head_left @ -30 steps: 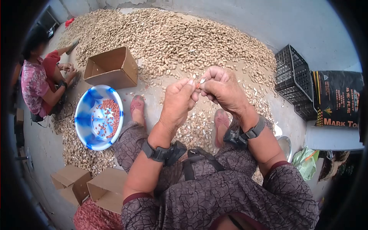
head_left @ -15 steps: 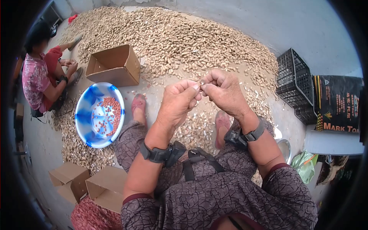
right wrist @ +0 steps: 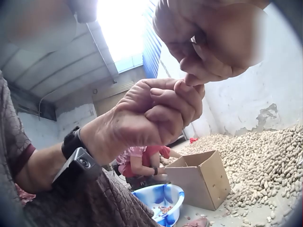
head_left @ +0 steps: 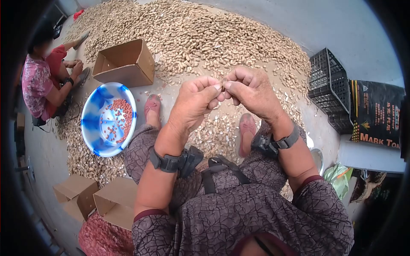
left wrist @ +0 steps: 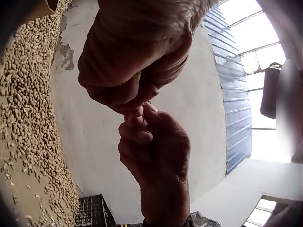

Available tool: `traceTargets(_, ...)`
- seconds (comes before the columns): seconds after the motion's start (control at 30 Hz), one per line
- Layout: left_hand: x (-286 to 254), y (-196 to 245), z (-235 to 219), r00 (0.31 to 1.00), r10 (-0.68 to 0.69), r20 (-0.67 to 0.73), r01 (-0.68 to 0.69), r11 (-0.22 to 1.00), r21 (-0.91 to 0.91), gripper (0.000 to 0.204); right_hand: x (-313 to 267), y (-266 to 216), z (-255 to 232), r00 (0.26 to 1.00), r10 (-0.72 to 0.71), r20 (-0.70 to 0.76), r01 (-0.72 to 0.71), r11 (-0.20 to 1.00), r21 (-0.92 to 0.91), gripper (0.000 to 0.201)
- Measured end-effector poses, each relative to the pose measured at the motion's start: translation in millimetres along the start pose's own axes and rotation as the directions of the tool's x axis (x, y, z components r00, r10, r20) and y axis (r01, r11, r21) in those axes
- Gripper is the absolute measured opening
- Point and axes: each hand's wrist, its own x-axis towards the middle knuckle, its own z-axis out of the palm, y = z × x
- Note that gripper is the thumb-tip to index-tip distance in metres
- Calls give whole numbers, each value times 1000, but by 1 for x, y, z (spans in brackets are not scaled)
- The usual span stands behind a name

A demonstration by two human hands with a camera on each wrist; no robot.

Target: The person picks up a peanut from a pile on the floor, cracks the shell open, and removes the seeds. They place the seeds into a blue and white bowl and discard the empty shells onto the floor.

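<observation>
Both my hands meet in front of me above my knees. My left hand [head_left: 213, 90] and my right hand [head_left: 230, 86] pinch one small peanut [head_left: 223, 82] between their fingertips, mostly hidden by the fingers. In the left wrist view my left hand [left wrist: 137, 101] is curled at the top and the right hand [left wrist: 149, 118] touches it from below. The right wrist view has my right hand [right wrist: 194, 75] above the curled left hand [right wrist: 182, 92]. A broad pile of unshelled peanuts [head_left: 205, 38] covers the floor ahead.
A blue-and-white bowl [head_left: 90, 128] with red kernels sits at my left, an open cardboard box [head_left: 124, 68] behind it. Shells [head_left: 215, 136] lie between my feet. Another person [head_left: 40, 85] sits far left. A black crate [head_left: 329, 85] and sack [head_left: 376, 115] stand at right; more boxes [head_left: 77, 196] lower left.
The hands stay joined on the peanut and sit slightly higher in the view. The pale shell piece that showed between the fingertips a second ago is no longer visible.
</observation>
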Motion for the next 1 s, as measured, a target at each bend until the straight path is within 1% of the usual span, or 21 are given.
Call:
traceTargets(0.07,0,0,-2,999,21,47,-22,1000,22,9,-1,1,0,1000,13,-2,-13,1000,-3,11)
traceTargets(0.13,-2,2,1,999,9,44,-12,999,53,9,0,5,-1,999,-52,1,52,995,-84,11)
traceTargets(0.2,-2,2,2,999,-2,40,-1,997,83,9,-1,1,-1,999,-49,-3,49,994,-98,11)
traceTargets(0.27,0,2,2,997,26,67,-34,992,124,10,-3,-2,-2,999,-46,-7,45,993,-111,11)
traceTargets(0.3,-1,3,3,997,26,68,-34,992,125,10,-4,-2,-2,997,-72,-26,68,989,-129,12)
traceTargets(0.37,-2,6,6,992,-35,122,23,995,98,10,-6,-4,-4,994,-102,-47,94,985,-147,12)
traceTargets(0.43,-1,5,9,993,-38,109,27,994,107,10,-8,-6,-7,991,-134,12,133,965,-224,10)
traceTargets(0.47,0,4,9,995,-43,95,32,993,115,11,-8,-4,-7,990,-138,10,137,965,-225,10)
traceTargets(0.5,0,2,9,994,-40,97,29,993,117,11,-8,-2,-5,984,-175,-17,168,963,-210,11)
traceTargets(0.53,1,1,9,993,-36,110,25,995,100,12,-8,0,-4,976,-214,-44,201,959,-197,11)
traceTargets(0.6,1,1,11,992,-25,125,14,996,86,12,-9,-2,-4,977,-209,-50,196,961,-196,11)
traceTargets(0.67,0,0,15,998,-27,60,23,998,66,12,-9,-2,-3,978,-200,-54,186,963,-195,10)
traceTargets(0.73,1,-1,14,998,-23,54,19,997,70,12,-8,0,-3,974,-218,-56,204,959,-196,10)
traceTargets(0.8,2,-1,13,995,-39,92,44,998,-49,13,-8,-1,-3,978,-200,-61,185,963,-197,10)
traceTargets(0.87,2,-1,12,995,-35,92,43,996,-80,13,-7,-1,-2,981,-182,-66,166,966,-197,10)
traceTargets(0.93,3,-3,11,995,-36,93,46,993,-111,13,-7,0,-1,979,-191,-77,178,973,-145,11)
traceTargets(0.97,3,-3,9,994,-34,102,49,987,-154,13,-7,0,-1,979,-191,-77,179,973,-146,11)
traceTargets(1.0,4,-4,8,993,-31,110,52,979,-197,14,-7,-1,-1,983,-156,-96,145,983,-109,11)
